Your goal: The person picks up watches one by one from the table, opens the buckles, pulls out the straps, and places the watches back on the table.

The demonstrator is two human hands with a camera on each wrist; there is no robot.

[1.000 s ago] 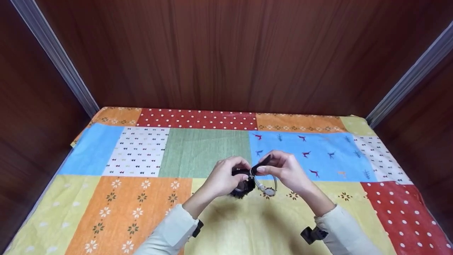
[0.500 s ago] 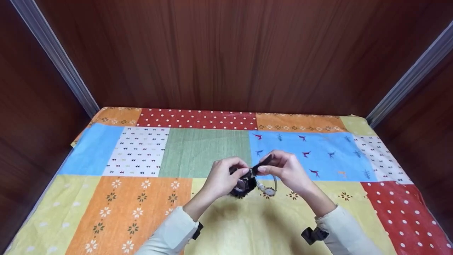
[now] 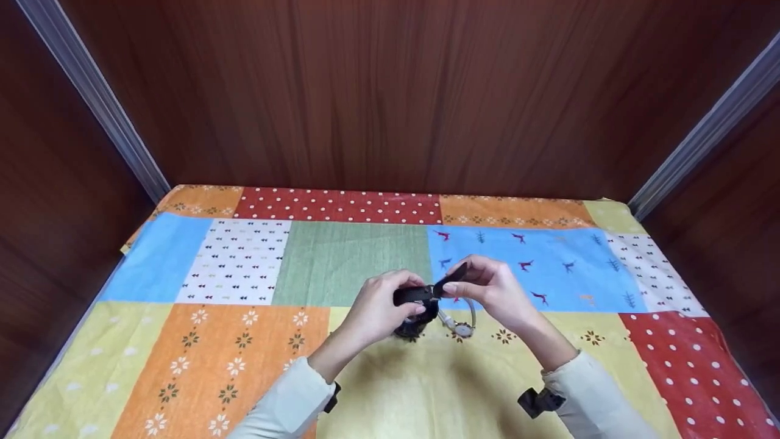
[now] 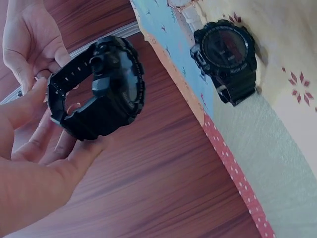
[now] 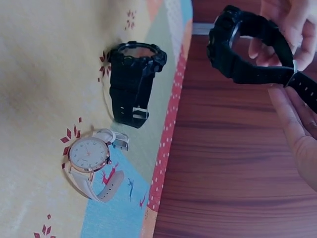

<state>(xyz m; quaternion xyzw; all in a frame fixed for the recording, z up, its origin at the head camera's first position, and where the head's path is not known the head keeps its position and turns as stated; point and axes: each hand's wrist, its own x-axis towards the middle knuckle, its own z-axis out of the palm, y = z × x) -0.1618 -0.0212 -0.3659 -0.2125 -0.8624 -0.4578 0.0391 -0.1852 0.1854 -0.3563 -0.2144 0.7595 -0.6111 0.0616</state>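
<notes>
A black sports watch [image 4: 119, 84] hangs in the air between the hands, its strap looped through the buckle. My left hand [image 3: 384, 305] holds the strap near the buckle, fingers and thumb on either side of the band. The free strap end [image 3: 452, 279] is pinched between thumb and fingers of my right hand [image 3: 496, 289], angled upward. Below them on the cloth sits a second black watch [image 5: 132, 82], its strap fastened in a loop. Beside it lies a white-strapped watch [image 5: 90, 154] with a pale dial and rose-gold rim, its strap curled.
A patchwork cloth [image 3: 353, 262] covers the table. Dark wood-grain panels [image 3: 390, 91] rise behind and at both sides, with metal strips [image 3: 103, 103] in the corners. Black wrist cameras [image 3: 540, 402] sit at the sleeves.
My left thumb has shifted down off the top of the band, and the held strap now shows broadside. My right hand has stayed nearly still on the strap end. The watches on the cloth have not moved.
</notes>
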